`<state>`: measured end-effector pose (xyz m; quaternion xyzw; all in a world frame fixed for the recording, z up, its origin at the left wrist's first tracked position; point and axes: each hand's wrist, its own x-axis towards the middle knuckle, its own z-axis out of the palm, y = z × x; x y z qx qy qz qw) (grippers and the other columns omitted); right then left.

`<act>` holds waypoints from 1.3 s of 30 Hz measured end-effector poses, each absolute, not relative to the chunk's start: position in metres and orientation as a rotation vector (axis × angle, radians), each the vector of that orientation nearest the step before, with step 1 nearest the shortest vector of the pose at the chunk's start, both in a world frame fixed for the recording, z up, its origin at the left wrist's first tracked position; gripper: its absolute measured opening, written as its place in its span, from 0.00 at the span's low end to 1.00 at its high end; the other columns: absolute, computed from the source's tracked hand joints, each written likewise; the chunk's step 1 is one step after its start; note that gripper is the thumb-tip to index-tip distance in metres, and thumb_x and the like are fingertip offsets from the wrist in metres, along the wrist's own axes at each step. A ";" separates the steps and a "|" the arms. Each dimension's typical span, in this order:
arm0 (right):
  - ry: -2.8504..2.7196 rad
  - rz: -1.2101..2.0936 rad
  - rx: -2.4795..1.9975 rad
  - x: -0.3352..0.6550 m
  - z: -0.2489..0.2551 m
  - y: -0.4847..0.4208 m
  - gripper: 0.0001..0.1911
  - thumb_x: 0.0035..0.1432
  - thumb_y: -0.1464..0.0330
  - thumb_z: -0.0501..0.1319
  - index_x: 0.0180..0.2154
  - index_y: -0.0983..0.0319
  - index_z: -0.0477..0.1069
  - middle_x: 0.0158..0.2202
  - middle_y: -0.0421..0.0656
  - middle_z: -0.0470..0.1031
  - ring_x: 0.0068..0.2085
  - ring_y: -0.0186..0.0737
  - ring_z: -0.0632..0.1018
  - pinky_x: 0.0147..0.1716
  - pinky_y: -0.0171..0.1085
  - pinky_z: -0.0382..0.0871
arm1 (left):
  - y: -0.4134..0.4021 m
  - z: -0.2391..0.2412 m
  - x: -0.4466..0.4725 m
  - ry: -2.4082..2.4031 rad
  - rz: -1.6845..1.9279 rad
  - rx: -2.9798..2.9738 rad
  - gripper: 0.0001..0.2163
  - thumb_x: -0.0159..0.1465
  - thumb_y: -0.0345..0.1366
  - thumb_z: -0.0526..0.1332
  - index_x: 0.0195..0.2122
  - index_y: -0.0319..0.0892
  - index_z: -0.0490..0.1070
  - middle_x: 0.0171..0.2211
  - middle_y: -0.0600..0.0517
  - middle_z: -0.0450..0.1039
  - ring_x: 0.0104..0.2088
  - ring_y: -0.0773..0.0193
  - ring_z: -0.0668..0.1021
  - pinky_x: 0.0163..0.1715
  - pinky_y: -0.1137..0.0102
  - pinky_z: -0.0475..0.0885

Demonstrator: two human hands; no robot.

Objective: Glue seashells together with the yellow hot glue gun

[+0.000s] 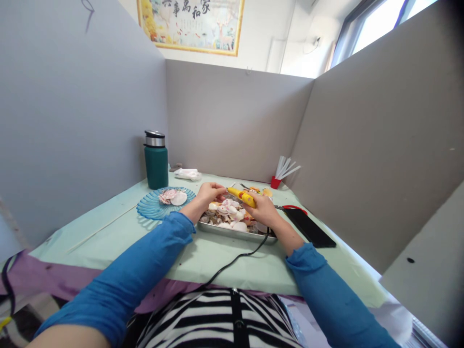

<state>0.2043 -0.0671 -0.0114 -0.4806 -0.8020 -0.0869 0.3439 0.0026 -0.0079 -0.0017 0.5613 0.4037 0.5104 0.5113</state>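
Observation:
A yellow hot glue gun (240,195) is gripped in my right hand (265,210), its nozzle turned left. Its black cord (237,259) runs down across the table to the front edge. My left hand (209,194) is pinched closed close to the nozzle; whatever lies between its fingertips is too small to make out. Both hands are above a metal tray (232,233) heaped with seashells (229,209). Left of the tray, a blue ribbed glass plate (148,207) carries several shells (174,196) grouped together, pink and white.
At the back left stands a green bottle (156,166), near a white plastic packet (187,174). A red cup (276,182) of white glue sticks (285,167) is at the back right. Red-handled scissors (295,208) and a black flat object (311,227) lie right. Grey partitions (235,121) enclose the table.

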 end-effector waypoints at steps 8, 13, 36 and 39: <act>-2.094 -0.212 -1.241 0.204 -0.010 -0.068 0.16 0.54 0.67 0.59 0.46 0.60 0.71 0.42 0.45 0.76 0.40 0.42 0.76 0.38 0.35 0.65 | -0.011 0.000 0.003 0.993 1.230 1.351 0.06 0.55 0.29 0.66 0.28 0.34 0.69 0.22 0.50 0.74 0.17 0.71 0.73 0.19 0.76 0.69; -2.113 -0.208 -1.223 0.204 -0.010 -0.069 0.15 0.55 0.67 0.59 0.46 0.60 0.71 0.42 0.44 0.76 0.40 0.42 0.75 0.39 0.35 0.65 | -0.011 0.001 0.004 0.997 1.230 1.348 0.06 0.55 0.29 0.66 0.28 0.34 0.69 0.21 0.50 0.74 0.16 0.71 0.73 0.18 0.76 0.69; -2.166 -0.222 -1.327 0.201 -0.008 -0.073 0.16 0.52 0.68 0.60 0.45 0.59 0.72 0.39 0.44 0.76 0.40 0.43 0.74 0.39 0.35 0.64 | -0.013 0.001 0.004 1.045 1.168 1.403 0.08 0.53 0.33 0.67 0.28 0.36 0.69 0.22 0.49 0.76 0.16 0.71 0.73 0.19 0.76 0.68; -2.180 -0.220 -1.329 0.201 -0.007 -0.074 0.15 0.52 0.68 0.60 0.44 0.58 0.72 0.39 0.44 0.77 0.40 0.43 0.74 0.39 0.35 0.64 | -0.015 0.002 0.004 1.064 1.158 1.416 0.06 0.54 0.31 0.65 0.28 0.35 0.69 0.22 0.49 0.75 0.16 0.71 0.73 0.20 0.76 0.69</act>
